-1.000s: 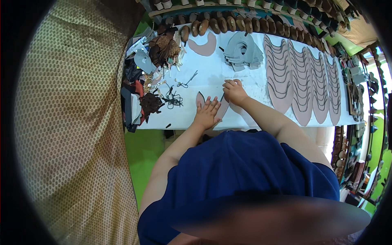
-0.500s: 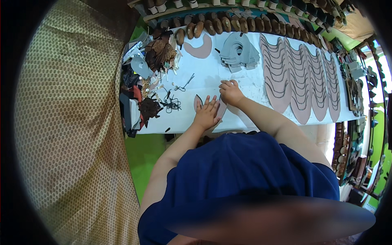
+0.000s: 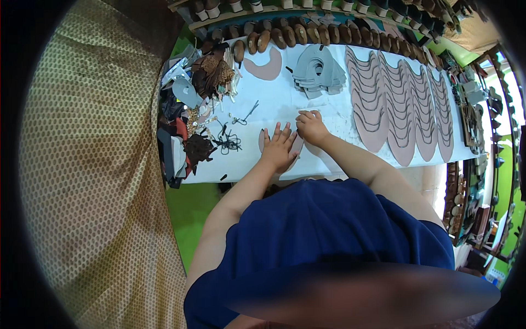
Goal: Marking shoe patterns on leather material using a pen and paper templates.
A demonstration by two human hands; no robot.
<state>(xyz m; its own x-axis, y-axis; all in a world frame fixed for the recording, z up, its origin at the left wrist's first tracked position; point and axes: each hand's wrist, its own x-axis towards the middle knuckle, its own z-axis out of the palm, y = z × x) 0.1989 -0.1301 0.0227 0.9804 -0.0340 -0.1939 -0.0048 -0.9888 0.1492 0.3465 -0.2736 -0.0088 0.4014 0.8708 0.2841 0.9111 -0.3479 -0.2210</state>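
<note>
A mauve, curved shoe-upper piece (image 3: 297, 146) lies flat on the white-covered table (image 3: 249, 165), near its front edge. My left hand (image 3: 279, 148) rests across the middle of that piece, palm down with the fingers spread, hiding much of it. Just to the right, my right hand (image 3: 312, 128) is closed beside the piece's upper right end, its fingers curled together. Whatever those fingers hold, if anything, is hidden. To the left of my left hand are a tangle of black cord (image 3: 229, 142) and a pair of small scissors (image 3: 247, 112).
Overlapping rows of mauve pieces with dark curved edges (image 3: 370, 129) cover the table's right side. Grey cut pieces (image 3: 318, 71) are stacked at the back, beside one loose mauve piece (image 3: 264, 69). Brown shoe lasts (image 3: 300, 34) line the far edge. Scraps (image 3: 198, 147) crowd the left end.
My left hand's fingers have spread wider and moved slightly left and up over the piece, covering more of its left end. My right hand stays close by, still curled.
</note>
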